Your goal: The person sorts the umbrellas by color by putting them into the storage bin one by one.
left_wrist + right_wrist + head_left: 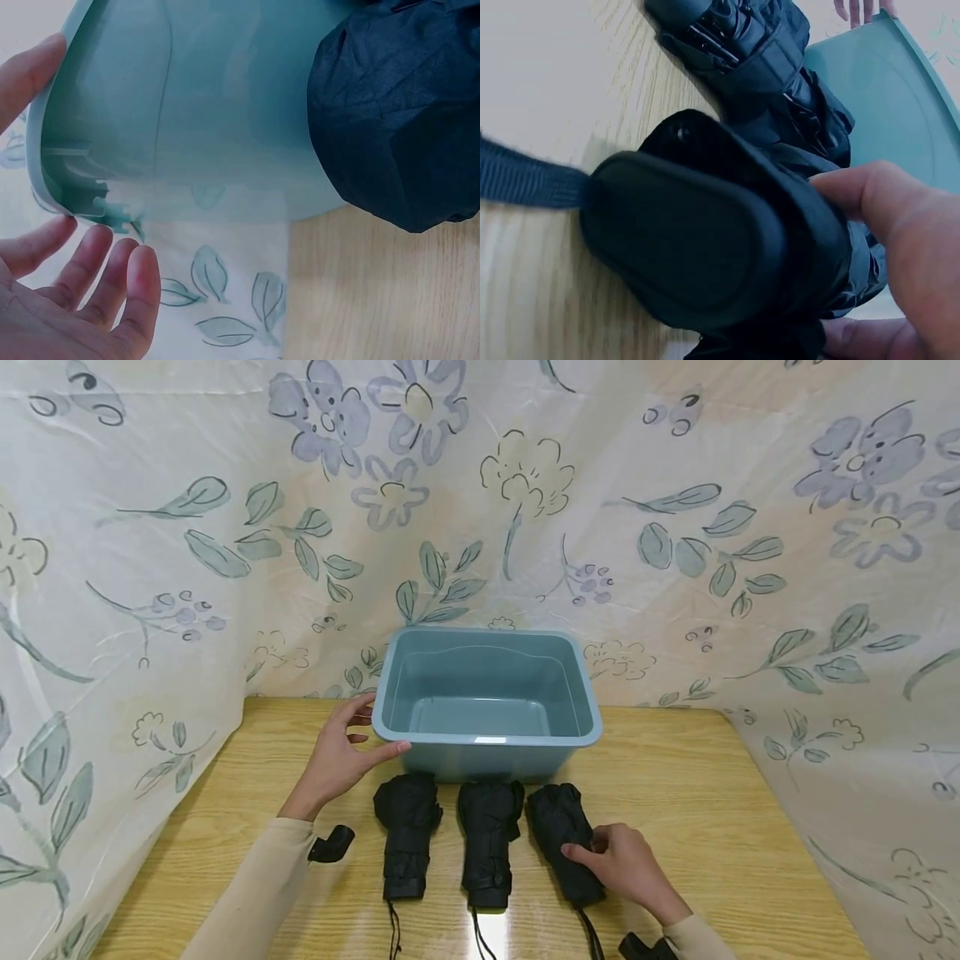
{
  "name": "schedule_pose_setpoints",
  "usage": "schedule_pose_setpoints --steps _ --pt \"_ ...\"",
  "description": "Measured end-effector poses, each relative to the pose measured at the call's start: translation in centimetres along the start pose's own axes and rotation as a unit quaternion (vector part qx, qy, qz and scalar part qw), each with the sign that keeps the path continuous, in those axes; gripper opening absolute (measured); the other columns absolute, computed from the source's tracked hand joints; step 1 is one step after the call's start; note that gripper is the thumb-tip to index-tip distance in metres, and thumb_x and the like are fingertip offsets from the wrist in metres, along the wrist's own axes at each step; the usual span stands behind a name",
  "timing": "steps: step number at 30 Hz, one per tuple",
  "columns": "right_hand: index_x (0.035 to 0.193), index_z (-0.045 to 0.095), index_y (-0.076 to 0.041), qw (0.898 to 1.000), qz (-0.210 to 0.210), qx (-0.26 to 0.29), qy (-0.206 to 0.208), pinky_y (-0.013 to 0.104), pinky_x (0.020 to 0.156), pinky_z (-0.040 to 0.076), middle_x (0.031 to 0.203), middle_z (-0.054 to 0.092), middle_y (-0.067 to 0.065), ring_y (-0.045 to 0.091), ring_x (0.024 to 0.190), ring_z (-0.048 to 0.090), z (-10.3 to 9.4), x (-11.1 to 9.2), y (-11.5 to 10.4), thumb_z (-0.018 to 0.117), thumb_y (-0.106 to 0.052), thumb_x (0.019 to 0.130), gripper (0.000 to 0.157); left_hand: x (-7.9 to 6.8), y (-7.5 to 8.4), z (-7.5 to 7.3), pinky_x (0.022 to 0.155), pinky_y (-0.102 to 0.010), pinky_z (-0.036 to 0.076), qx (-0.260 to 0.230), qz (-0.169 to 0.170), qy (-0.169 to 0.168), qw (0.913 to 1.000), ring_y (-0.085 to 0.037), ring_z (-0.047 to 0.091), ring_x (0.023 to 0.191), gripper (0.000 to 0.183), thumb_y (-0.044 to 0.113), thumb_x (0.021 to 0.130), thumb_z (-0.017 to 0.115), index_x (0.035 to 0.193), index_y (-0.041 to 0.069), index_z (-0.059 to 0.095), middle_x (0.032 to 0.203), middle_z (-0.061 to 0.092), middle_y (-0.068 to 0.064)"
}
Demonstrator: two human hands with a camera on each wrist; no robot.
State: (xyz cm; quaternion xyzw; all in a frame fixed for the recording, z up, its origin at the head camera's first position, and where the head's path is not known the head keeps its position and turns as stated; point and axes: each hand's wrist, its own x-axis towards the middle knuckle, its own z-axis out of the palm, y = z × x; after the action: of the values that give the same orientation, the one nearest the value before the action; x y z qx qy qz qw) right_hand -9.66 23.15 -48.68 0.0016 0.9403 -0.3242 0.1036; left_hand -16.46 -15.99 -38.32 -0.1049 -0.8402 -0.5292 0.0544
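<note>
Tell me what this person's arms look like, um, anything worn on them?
The left sleeve and right sleeve are plain beige, reaching the wrists. Each wrist bears a small black attachment. The left grip and right grip are gloveless.

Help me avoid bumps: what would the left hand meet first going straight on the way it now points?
The left hand would first meet the blue rectangular plastic bin, at its near left corner; they seem to be touching, though depth is unclear.
</note>
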Motion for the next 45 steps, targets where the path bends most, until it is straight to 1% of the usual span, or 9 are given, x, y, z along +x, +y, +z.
schedule_pose_setpoints --steps 4,11,15,19,24,28,31,39,45 --pt "0.056 0.047 -0.014 1.0 -0.004 -0.014 0.003 0.021 0.044 0.023 0.049 0.032 -0.006 0.008 0.044 0.025 -0.5 -0.6 0.0 0.067 -0.061 0.074 0.055 0.1 -0.1 0.0 0.083 -0.043 0.04 0.003 0.004 0.0 1.0 -0.031 0.044 0.109 0.074 0.018 0.077 0.078 0.139 0.003 0.04 0.124 0.045 -0.018" --pt "0.081 0.066 -0.021 0.999 -0.016 -0.011 0.035 0.023 0.052 0.046 0.07 0.06 -0.011 0.004 0.063 0.057 -2.2 -2.2 -1.7 0.071 -0.059 0.072 0.039 0.1 -0.2 -0.1 0.084 -0.045 0.041 0.003 0.002 -0.001 1.0 -0.031 0.045 0.109 0.075 0.019 0.077 0.078 0.14 0.003 0.039 0.123 0.045 -0.018" --pt "0.087 0.067 -0.021 0.998 -0.022 0.0 0.052 0.024 0.055 0.048 0.075 0.062 -0.01 0.006 0.068 0.058 -3.5 -3.1 -3.3 0.074 -0.056 0.071 0.039 0.2 -0.2 -0.1 0.085 -0.049 0.042 -0.005 0.001 -0.002 1.0 -0.032 0.045 0.108 0.076 0.018 0.077 0.078 0.139 0.003 0.039 0.122 0.046 -0.019" --pt "0.088 0.068 -0.02 0.994 -0.076 -0.002 0.079 0.024 0.057 0.048 0.077 0.062 -0.011 0.007 0.07 0.059 -4.7 -3.7 -4.8 0.075 -0.051 0.072 0.035 0.2 -0.3 -0.1 0.086 -0.053 0.042 -0.012 -0.003 -0.004 0.9999 -0.033 0.045 0.107 0.076 0.019 0.077 0.079 0.139 0.002 0.039 0.121 0.046 -0.019" --pt "0.091 0.069 -0.019 0.977 -0.164 -0.017 0.133 0.024 0.057 0.049 0.078 0.062 -0.012 0.008 0.072 0.06 -6.3 -4.1 -6.6 0.077 -0.041 0.075 0.028 0.2 -0.2 -0.1 0.087 -0.054 0.041 -0.015 -0.01 -0.004 0.9998 -0.033 0.045 0.107 0.076 0.019 0.077 0.079 0.139 0.003 0.038 0.12 0.046 -0.02" --pt "0.093 0.07 -0.018 0.961 -0.213 -0.021 0.175 0.027 0.061 0.05 0.08 0.063 -0.012 0.007 0.073 0.061 -7.8 -3.7 -8.1 0.078 -0.032 0.076 0.024 0.2 -0.2 -0.2 0.088 -0.054 0.042 -0.013 -0.015 -0.005 0.9998 -0.034 0.045 0.107 0.076 0.019 0.077 0.078 0.14 0.003 0.038 0.12 0.046 -0.02" --pt "0.094 0.069 -0.017 0.954 -0.232 -0.007 0.191 0.029 0.064 0.053 0.081 0.064 -0.01 0.008 0.074 0.062 -9.0 -3.1 -9.3 0.078 -0.027 0.077 0.022 0.2 -0.2 -0.2 0.088 -0.054 0.042 -0.013 -0.018 -0.007 0.9997 -0.034 0.045 0.108 0.077 0.02 0.077 0.078 0.14 0.003 0.038 0.121 0.045 -0.02" --pt "0.097 0.07 -0.016 0.945 -0.256 0.052 0.199 0.021 0.069 0.051 0.085 0.068 -0.005 0.011 0.079 0.065 -12.1 -0.9 -12.3 0.076 -0.02 0.08 0.018 0.2 -0.4 -0.2 0.089 -0.053 0.041 -0.011 -0.021 -0.01 0.9997 -0.033 0.044 0.108 0.078 0.021 0.077 0.078 0.14 0.003 0.037 0.121 0.045 -0.019" --pt "0.096 0.07 -0.011 0.941 -0.265 0.059 0.203 0.019 0.068 0.051 0.083 0.068 0.0 0.011 0.076 0.064 -13.8 1.3 -14.6 0.073 -0.024 0.082 0.019 0.3 -0.4 -0.2 0.089 -0.053 0.041 -0.005 -0.018 -0.009 0.9998 -0.034 0.045 0.108 0.078 0.02 0.077 0.078 0.141 0.001 0.035 0.12 0.046 -0.02"
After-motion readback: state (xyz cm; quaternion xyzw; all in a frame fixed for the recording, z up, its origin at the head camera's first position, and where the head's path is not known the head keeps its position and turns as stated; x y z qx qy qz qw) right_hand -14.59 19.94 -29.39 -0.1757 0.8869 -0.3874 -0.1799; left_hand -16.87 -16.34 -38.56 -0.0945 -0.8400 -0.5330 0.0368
